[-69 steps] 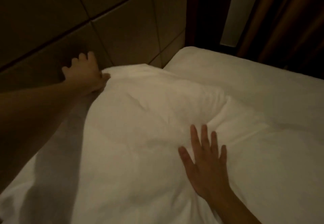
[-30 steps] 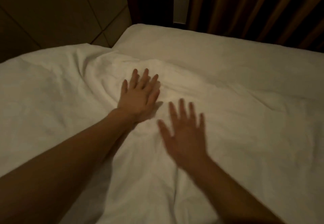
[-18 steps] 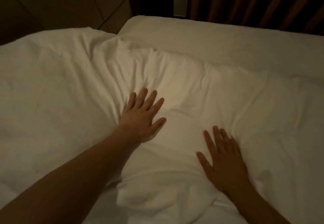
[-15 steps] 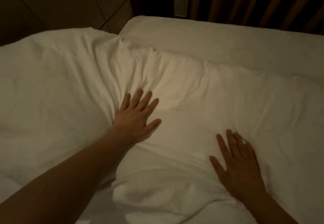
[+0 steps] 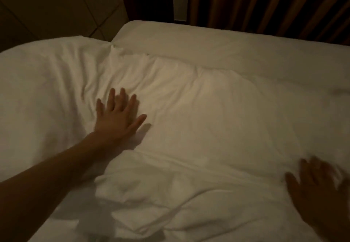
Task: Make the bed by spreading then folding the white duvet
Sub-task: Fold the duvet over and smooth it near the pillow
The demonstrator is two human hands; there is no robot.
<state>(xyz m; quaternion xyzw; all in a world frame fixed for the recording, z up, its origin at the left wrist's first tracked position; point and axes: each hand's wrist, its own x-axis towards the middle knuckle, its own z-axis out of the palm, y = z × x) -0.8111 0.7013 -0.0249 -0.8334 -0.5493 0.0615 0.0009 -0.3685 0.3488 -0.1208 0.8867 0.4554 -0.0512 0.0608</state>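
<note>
We press our left hand point(image 5: 117, 122) flat, fingers spread, on the white duvet point(image 5: 208, 113) that lies rumpled across the bed point(image 5: 189, 35). Our right hand point(image 5: 320, 192), blurred but also splayed and gripping nothing, rests near the lower right edge. Since half a second ago it has slid further right, away from the left.

No text, label, brand or number can be read anywhere (the light is dim throughout).
</note>
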